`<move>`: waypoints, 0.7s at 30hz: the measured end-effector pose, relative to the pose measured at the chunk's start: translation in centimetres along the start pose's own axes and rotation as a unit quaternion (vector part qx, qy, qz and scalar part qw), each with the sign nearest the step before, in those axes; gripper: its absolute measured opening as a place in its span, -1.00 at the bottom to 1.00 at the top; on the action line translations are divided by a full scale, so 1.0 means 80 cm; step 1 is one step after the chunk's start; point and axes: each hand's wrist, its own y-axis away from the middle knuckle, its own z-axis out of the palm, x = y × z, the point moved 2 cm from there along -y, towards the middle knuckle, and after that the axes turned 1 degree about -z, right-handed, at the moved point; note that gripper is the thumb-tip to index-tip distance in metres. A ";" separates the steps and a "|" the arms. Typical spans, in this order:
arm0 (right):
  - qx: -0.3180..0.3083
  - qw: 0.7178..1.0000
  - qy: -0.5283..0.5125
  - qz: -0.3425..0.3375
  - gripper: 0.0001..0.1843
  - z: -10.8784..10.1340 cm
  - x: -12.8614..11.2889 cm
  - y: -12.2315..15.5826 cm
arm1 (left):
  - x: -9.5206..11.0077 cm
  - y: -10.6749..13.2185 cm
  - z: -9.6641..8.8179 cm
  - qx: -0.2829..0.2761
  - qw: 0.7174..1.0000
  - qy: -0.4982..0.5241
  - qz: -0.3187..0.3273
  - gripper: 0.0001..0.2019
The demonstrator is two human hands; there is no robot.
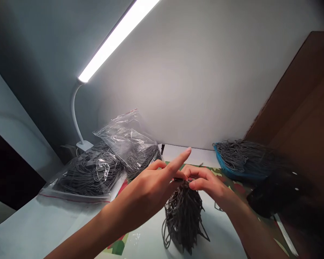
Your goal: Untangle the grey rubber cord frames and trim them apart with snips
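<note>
A thick bundle of dark grey cords [185, 216] hangs down over the white surface in front of me, with several loops and ends sticking out low at its sides. At its gathered top, my left hand [153, 181] has its thumb and lower fingers closed, while the index finger points out to the upper right. From the other side my right hand [205, 181] pinches the same top, its fingertips close to the left ones. Exactly what sits between the fingertips is partly hidden by my left hand.
Clear plastic bags [89, 172] of grey cords lie at the left. A blue basket [221, 162] heaped with cords stands at the back right, with a black object [275, 194] in front. A lit lamp [118, 39] leans overhead; a brown cardboard panel [299, 97] rises at the right.
</note>
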 end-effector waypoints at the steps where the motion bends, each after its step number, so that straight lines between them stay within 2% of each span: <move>1: -0.011 1.000 -0.014 -0.001 -0.82 0.000 0.000 0.000 | -0.001 0.001 0.000 0.013 1.000 0.010 -0.008 -0.33; 4: -0.019 0.999 -0.036 -0.007 -0.71 0.000 -0.002 0.003 | -0.004 0.003 -0.001 0.016 0.999 0.029 -0.023 -0.32; 9: 0.006 0.997 -0.047 -0.055 -0.80 0.001 -0.008 0.011 | -0.009 -0.003 -0.006 0.018 0.987 0.147 -0.055 -0.25; 11: 0.045 0.996 -0.007 -0.079 -0.86 0.002 -0.015 0.016 | -0.013 -0.009 -0.006 0.047 0.967 0.225 -0.107 -0.32; 14: 0.116 0.979 0.128 -0.111 -0.91 0.003 -0.027 0.025 | -0.019 -0.015 -0.002 0.082 0.907 0.353 -0.215 -0.47; 16: 0.125 0.960 0.205 -0.145 -0.90 0.006 -0.033 0.029 | -0.021 -0.018 0.001 0.046 0.880 0.399 -0.253 -0.64; 19: 0.095 0.945 0.259 -0.178 -0.87 0.012 -0.036 0.031 | -0.021 -0.021 0.001 -0.017 0.889 0.369 -0.270 -0.94; 21: 0.082 0.939 0.280 -0.183 -0.87 0.014 -0.035 0.031 | -0.025 -0.020 -0.001 -0.040 0.890 0.349 -0.292 -0.93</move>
